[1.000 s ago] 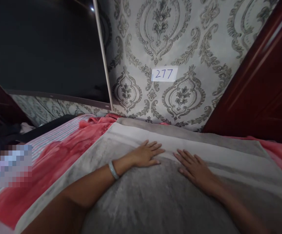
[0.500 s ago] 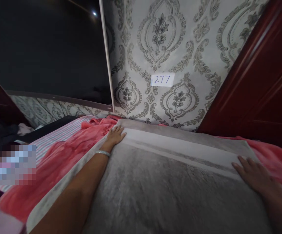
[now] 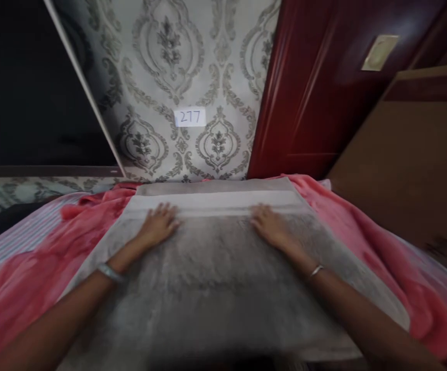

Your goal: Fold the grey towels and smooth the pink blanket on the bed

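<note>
A grey towel (image 3: pixel 208 268) with a pale band across its far end lies spread flat over a pink blanket (image 3: pixel 347 221). My left hand (image 3: pixel 157 224) rests palm down on the towel's left part, near the pale band, with its fingers spread. On the right of the towel, my right hand (image 3: pixel 270 225) also lies flat, fingertips at the band's near edge. Both hands are slightly blurred, and neither grips anything. A bracelet circles each wrist.
Behind the towel rises a patterned wall with a paper label (image 3: pixel 190 117) reading 277. A large dark screen (image 3: pixel 34 93) stands at left. Dark red wood panelling (image 3: pixel 304 93) and a cardboard box (image 3: pixel 412 159) are at right. A striped sheet (image 3: pixel 22 226) shows beneath the blanket.
The view has turned to the right, bringing the cardboard box in. My hands have come closer together on the towel and nearer to me, off its side edges.
</note>
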The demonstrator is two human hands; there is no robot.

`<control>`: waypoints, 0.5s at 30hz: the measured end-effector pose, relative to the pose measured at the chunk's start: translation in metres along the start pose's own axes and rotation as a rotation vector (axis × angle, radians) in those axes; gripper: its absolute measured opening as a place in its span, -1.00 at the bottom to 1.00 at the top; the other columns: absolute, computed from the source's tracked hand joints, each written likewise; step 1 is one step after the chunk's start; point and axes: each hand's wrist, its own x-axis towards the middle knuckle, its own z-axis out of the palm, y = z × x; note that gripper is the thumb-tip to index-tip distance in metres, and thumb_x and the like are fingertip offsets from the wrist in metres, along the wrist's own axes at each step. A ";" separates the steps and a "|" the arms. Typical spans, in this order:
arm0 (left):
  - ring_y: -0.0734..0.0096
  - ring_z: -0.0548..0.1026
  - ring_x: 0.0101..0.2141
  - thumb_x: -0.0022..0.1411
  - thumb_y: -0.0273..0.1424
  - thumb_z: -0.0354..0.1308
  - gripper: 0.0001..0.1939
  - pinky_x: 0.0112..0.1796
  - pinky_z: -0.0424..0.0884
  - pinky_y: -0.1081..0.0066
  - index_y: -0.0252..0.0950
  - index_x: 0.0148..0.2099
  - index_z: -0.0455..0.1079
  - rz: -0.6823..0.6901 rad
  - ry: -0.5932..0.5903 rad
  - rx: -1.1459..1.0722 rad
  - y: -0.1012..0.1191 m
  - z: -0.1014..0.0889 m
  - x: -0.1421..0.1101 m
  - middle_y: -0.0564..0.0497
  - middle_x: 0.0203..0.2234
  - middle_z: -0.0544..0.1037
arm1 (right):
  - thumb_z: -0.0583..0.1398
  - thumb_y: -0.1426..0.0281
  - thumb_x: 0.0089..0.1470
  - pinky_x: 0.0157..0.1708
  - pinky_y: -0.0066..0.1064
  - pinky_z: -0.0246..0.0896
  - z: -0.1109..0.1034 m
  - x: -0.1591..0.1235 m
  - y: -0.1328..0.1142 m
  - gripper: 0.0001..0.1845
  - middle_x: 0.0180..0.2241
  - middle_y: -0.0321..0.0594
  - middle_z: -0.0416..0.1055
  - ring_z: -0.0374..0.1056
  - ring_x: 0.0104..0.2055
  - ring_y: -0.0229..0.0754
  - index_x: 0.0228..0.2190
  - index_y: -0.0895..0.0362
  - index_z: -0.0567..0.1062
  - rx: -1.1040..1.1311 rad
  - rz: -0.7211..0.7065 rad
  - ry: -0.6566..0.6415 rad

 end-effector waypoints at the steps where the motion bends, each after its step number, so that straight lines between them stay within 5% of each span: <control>1: 0.02 -0.02 0.40 0.39 -0.03 -0.11 -0.34 0.32 -0.09 -0.06 -0.08 0.45 0.08 0.178 -0.040 -0.010 0.021 0.006 -0.013 -0.09 0.42 0.10 | -0.11 0.02 0.32 0.34 0.14 -0.14 0.006 -0.013 -0.028 -0.30 0.43 -0.12 -0.07 -0.21 0.46 0.14 0.37 -0.02 0.11 0.040 -0.136 -0.033; 4: 0.07 -0.06 0.42 0.40 -0.03 -0.12 -0.35 0.33 -0.10 -0.04 -0.03 0.46 0.03 0.463 -0.094 -0.045 0.071 0.023 -0.051 -0.03 0.44 0.01 | -0.11 -0.04 0.32 0.37 0.15 -0.29 0.020 -0.042 -0.087 -0.30 0.45 -0.26 -0.14 -0.25 0.47 0.12 0.38 -0.10 0.07 0.093 -0.357 -0.109; 7: 0.05 -0.07 0.42 0.41 -0.05 -0.14 -0.35 0.33 -0.10 -0.06 -0.08 0.46 0.03 0.433 -0.079 -0.041 0.083 0.029 -0.071 -0.05 0.45 -0.01 | -0.09 -0.05 0.32 0.38 0.09 -0.31 0.017 -0.051 -0.087 -0.29 0.45 -0.25 -0.13 -0.24 0.47 0.09 0.39 -0.08 0.06 0.074 -0.325 -0.110; 11: -0.02 -0.04 0.41 0.40 -0.11 -0.10 -0.35 0.32 -0.11 -0.11 -0.15 0.46 0.06 0.189 -0.086 0.002 0.040 0.016 -0.081 -0.09 0.44 0.03 | -0.08 0.04 0.34 0.38 0.04 -0.27 -0.002 -0.062 -0.009 -0.30 0.45 -0.14 -0.13 -0.20 0.46 0.09 0.38 0.03 0.08 -0.027 -0.040 -0.145; 15: -0.12 0.09 0.36 0.40 -0.15 -0.01 -0.46 0.26 0.08 -0.14 -0.16 0.35 0.25 -0.117 0.030 -0.108 -0.018 -0.008 -0.111 -0.12 0.37 0.20 | -0.15 0.06 0.35 0.35 0.10 -0.19 -0.014 -0.108 0.094 -0.30 0.46 -0.14 -0.16 -0.21 0.46 0.11 0.40 0.03 0.03 -0.087 0.349 -0.104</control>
